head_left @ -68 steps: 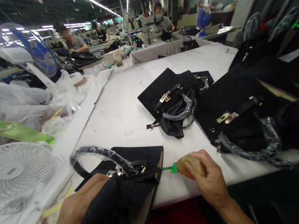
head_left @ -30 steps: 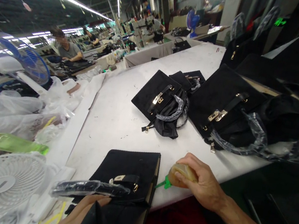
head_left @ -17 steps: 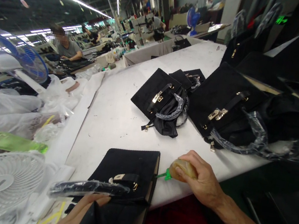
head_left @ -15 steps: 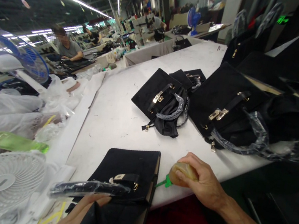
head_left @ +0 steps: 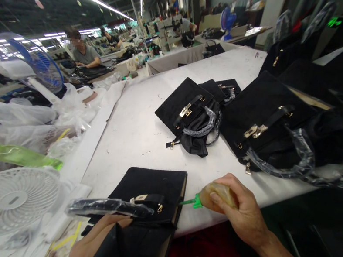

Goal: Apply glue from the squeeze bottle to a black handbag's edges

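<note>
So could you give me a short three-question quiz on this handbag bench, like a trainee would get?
1. True or false: the right hand grips a small amber squeeze bottle with a green nozzle.
2. The nozzle points at which thing? A: the white desk fan; B: the side edge of the nearest black handbag with a gold clasp; C: the green plastic bottle lying on its side.
3. Fill in: the left hand holds the near end of that handbag, whose handle is wrapped in clear ____.

Key: 1 true; 2 B; 3 plastic film.
</note>
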{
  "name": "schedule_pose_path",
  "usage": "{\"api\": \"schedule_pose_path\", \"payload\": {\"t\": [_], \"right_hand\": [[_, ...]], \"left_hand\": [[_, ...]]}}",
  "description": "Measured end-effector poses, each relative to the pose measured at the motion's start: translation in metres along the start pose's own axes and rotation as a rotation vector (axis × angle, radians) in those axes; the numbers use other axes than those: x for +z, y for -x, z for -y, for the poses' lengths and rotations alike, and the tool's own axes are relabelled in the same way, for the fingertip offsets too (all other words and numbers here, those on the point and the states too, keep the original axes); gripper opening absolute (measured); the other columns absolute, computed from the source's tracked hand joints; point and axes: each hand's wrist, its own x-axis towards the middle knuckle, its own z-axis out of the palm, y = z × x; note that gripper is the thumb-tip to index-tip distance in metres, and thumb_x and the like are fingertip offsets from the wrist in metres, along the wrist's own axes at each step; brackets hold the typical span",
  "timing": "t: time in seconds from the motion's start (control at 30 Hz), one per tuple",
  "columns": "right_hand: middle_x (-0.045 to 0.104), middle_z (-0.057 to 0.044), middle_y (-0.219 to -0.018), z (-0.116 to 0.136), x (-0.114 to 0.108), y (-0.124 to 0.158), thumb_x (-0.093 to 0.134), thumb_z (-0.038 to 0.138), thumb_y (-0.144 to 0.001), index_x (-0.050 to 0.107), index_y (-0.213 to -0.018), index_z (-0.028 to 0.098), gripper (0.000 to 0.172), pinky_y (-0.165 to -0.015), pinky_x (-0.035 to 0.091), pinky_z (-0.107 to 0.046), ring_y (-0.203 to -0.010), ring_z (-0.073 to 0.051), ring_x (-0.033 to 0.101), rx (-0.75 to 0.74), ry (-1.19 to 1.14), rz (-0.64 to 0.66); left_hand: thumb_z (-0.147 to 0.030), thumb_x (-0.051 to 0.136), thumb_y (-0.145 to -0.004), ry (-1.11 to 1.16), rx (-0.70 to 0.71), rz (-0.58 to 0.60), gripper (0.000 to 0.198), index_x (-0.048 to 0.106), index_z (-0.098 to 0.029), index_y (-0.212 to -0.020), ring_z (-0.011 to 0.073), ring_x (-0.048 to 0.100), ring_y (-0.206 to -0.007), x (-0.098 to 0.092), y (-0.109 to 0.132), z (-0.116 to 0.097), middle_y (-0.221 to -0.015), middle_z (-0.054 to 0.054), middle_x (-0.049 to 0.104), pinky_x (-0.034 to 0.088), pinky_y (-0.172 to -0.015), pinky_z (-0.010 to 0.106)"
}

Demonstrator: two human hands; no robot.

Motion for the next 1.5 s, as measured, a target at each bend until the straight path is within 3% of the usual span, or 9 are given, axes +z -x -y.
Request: {"api": "schedule_pose_path", "payload": {"t": [0.23, 0.37, 0.5, 0.67, 0.8, 0.93, 1.07, 1.2, 1.5], "right_hand": [[0.056, -0.001, -0.089, 0.002, 0.008, 0.012, 0.058, 0.032, -0.095, 0.06, -0.102, 0.025, 0.01, -0.072, 0.044, -0.028, -0.081, -0.015, 0.056, 0.004, -0.099, 0.212], [0.056, -0.002, -0.092, 0.0, 0.009, 0.014, 0.057, 0.03, -0.095, 0.06, -0.106, 0.026, 0.012, -0.076, 0.044, -0.03, -0.084, -0.017, 0.056, -0.029, -0.047, 0.115], [0.057, -0.001, -0.093, 0.0, 0.01, 0.019, 0.058, 0.031, -0.095, 0.059, -0.105, 0.028, 0.01, -0.076, 0.045, -0.028, -0.085, -0.016, 0.057, -0.01, -0.083, 0.195], [0.057, 0.001, -0.091, 0.002, 0.01, 0.029, 0.058, 0.029, -0.094, 0.058, -0.105, 0.03, 0.011, -0.074, 0.047, -0.025, -0.081, -0.014, 0.058, -0.033, 0.006, 0.053], [0.06, 0.0, -0.094, 0.007, 0.009, 0.035, 0.058, 0.033, -0.094, 0.058, -0.105, 0.031, 0.012, -0.07, 0.05, -0.024, -0.082, -0.016, 0.061, -0.051, 0.012, 0.085], [0.06, 0.0, -0.09, 0.013, 0.009, 0.039, 0.059, 0.03, -0.093, 0.059, -0.103, 0.031, 0.01, -0.069, 0.05, -0.023, -0.08, -0.015, 0.061, -0.045, 0.081, 0.028], [0.062, -0.001, -0.092, 0.019, 0.007, 0.043, 0.057, 0.034, -0.094, 0.059, -0.107, 0.032, 0.013, -0.063, 0.052, -0.022, -0.077, -0.016, 0.063, -0.078, 0.049, 0.09], [0.061, -0.001, -0.087, 0.021, 0.004, 0.042, 0.06, 0.03, -0.092, 0.06, -0.104, 0.028, 0.012, -0.064, 0.053, -0.023, -0.075, -0.016, 0.062, -0.088, 0.119, 0.041], [0.063, -0.001, -0.087, 0.038, -0.001, 0.045, 0.059, 0.024, -0.091, 0.06, -0.106, 0.027, 0.015, -0.061, 0.054, -0.017, -0.074, -0.013, 0.065, -0.174, 0.113, 0.092]], "left_hand": [[-0.023, 0.048, -0.091, 0.124, 0.01, 0.014, 0.021, 0.069, -0.023, -0.095, 0.0148, 0.068, -0.086, -0.005, -0.006, -0.007, -0.093, 0.002, 0.071, 0.055, -0.08, 0.019], [-0.024, 0.046, -0.091, 0.059, 0.064, 0.043, 0.024, 0.069, -0.02, -0.095, 0.0169, 0.068, -0.083, -0.01, -0.015, -0.005, -0.094, 0.006, 0.071, 0.057, -0.075, 0.023], [-0.015, 0.045, -0.088, 0.008, 0.165, 0.078, 0.025, 0.069, -0.019, -0.083, 0.0156, 0.068, -0.081, -0.017, -0.027, -0.01, -0.088, 0.005, 0.07, 0.056, -0.066, 0.019], [-0.007, 0.045, -0.083, 0.141, 0.072, 0.085, 0.022, 0.064, -0.017, -0.079, 0.0114, 0.064, -0.072, -0.018, -0.036, -0.025, -0.08, 0.002, 0.065, 0.052, -0.063, 0.016], [-0.007, 0.046, -0.086, 0.193, 0.064, 0.104, 0.022, 0.061, -0.017, -0.075, 0.0108, 0.061, -0.069, -0.017, -0.036, -0.027, -0.078, 0.002, 0.062, 0.049, -0.061, 0.017], [-0.008, 0.048, -0.087, 0.22, 0.043, 0.116, 0.019, 0.065, -0.015, -0.081, 0.012, 0.062, -0.072, -0.017, -0.034, -0.027, -0.081, 0.004, 0.063, 0.049, -0.062, 0.019], [-0.009, 0.048, -0.088, 0.262, 0.049, 0.102, 0.019, 0.067, -0.015, -0.084, 0.0122, 0.063, -0.072, -0.016, -0.033, -0.028, -0.084, 0.005, 0.064, 0.05, -0.062, 0.019], [-0.009, 0.049, -0.088, 0.254, 0.07, 0.079, 0.019, 0.067, -0.015, -0.09, 0.0126, 0.063, -0.072, -0.013, -0.032, -0.027, -0.082, 0.005, 0.064, 0.049, -0.059, 0.019], [-0.008, 0.051, -0.089, 0.263, 0.09, 0.073, 0.018, 0.068, -0.013, -0.094, 0.0118, 0.063, -0.076, -0.011, -0.031, -0.026, -0.085, 0.005, 0.063, 0.049, -0.065, 0.019]]}}
